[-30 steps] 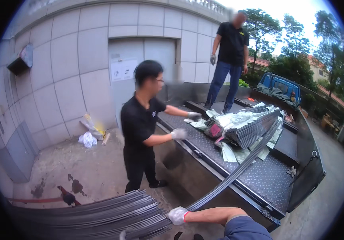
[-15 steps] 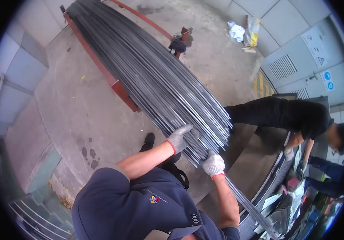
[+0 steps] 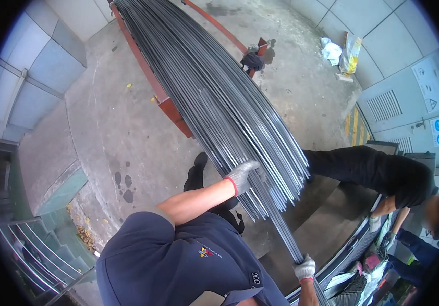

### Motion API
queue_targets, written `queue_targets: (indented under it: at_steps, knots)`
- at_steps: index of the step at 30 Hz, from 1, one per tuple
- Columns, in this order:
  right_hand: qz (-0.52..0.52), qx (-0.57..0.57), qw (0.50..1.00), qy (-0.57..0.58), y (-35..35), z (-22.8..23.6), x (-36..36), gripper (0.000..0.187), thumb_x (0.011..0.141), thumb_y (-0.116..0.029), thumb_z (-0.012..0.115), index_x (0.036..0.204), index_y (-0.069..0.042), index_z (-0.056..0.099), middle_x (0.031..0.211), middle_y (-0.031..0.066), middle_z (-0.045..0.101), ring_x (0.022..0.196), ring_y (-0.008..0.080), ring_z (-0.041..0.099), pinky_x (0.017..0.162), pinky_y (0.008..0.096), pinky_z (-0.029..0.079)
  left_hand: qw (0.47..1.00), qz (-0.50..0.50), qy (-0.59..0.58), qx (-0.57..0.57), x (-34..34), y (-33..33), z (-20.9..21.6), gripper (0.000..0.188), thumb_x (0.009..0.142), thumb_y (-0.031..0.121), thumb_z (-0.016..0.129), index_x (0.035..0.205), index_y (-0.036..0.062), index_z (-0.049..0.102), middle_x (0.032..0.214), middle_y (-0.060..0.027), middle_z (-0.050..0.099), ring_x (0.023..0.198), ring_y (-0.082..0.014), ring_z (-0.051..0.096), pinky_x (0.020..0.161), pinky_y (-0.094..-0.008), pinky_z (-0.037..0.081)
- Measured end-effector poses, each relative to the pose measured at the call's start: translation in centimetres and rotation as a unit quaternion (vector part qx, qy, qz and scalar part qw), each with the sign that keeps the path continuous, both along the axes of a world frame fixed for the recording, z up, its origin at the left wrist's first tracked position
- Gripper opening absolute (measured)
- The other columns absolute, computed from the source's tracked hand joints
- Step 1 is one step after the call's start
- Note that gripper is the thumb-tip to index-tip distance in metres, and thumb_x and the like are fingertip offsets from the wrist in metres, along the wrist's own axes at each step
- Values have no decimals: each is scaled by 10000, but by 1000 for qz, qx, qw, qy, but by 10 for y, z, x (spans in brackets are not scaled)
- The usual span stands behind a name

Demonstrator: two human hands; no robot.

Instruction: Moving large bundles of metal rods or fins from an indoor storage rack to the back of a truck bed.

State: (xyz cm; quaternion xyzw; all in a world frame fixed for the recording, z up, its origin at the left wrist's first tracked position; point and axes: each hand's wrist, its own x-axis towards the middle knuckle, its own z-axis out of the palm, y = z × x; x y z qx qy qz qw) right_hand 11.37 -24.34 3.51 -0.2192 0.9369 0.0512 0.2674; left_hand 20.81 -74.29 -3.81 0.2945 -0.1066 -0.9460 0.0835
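Observation:
A large stack of long, thin grey metal rods [image 3: 204,92] stretches from the far left toward me, its uneven ends fanned out near the middle. My left hand [image 3: 241,177], in a white knit glove with a red cuff, is closed around rods near those ends; some of its fingers are hidden. A narrow bundle of rods [image 3: 284,232] sticks out past the stack toward the lower right. Farther along that bundle, my right hand [image 3: 305,268], gloved the same way, is wrapped around it. Beyond this hand the bundle continues to the lower edge.
Red-brown steel supports [image 3: 176,116] hold the stack, with a dark cloth [image 3: 252,61] on one post. At right, a person in black [image 3: 372,171] bends over a container edge [image 3: 349,239] beside piled scrap [image 3: 365,275]. Railed steps [image 3: 51,250] lie at left.
My right hand has moved from beside the left one down and to the right along the narrow bundle. My left hand stays near the rod ends. The whole view has shifted slightly.

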Motion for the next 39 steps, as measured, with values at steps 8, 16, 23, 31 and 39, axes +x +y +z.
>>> queue_targets:
  at_steps: [8, 16, 23, 31, 39]
  knots:
    - [25, 7, 998, -49, -107, -1, -2, 406, 722, -259, 783, 1079, -75, 723, 926, 194, 757, 910, 383, 735, 828, 428, 593, 988, 25, -119, -98, -1, -98, -13, 337, 967, 328, 606, 793, 45, 664, 892, -156, 687, 870, -310, 671, 956, -508, 522]
    - [76, 17, 996, -46, -323, -27, 7, 604, 726, -336, 833, 1238, -49, 689, 1022, 250, 751, 986, 400, 730, 886, 466, 584, 991, 101, -62, -62, 10, -151, -40, 385, 949, 423, 718, 1096, 71, 665, 932, -95, 704, 920, -260, 703, 853, -482, 578]
    - [89, 47, 994, -33, -353, -56, 15, 663, 718, -383, 836, 1268, -64, 646, 1007, 248, 746, 968, 413, 733, 877, 484, 587, 977, 120, -175, 0, -7, -151, -89, 300, 993, 349, 632, 1018, 51, 664, 807, -127, 679, 802, -303, 693, 772, -498, 569]
    - [67, 63, 995, 25, -150, -19, 7, 539, 689, -254, 792, 1139, -40, 589, 1025, 223, 721, 964, 424, 707, 894, 492, 573, 969, 177, -166, -42, 3, -250, -100, 252, 978, 320, 654, 1015, 71, 654, 832, -107, 673, 772, -299, 689, 775, -492, 600]
    - [56, -50, 996, -44, -138, -43, 0, 351, 657, -256, 806, 926, -50, 714, 811, 212, 734, 770, 415, 720, 727, 454, 585, 988, 137, -48, -45, 27, -186, -78, 428, 990, 467, 661, 926, 48, 721, 900, -113, 732, 855, -249, 705, 897, -397, 549]
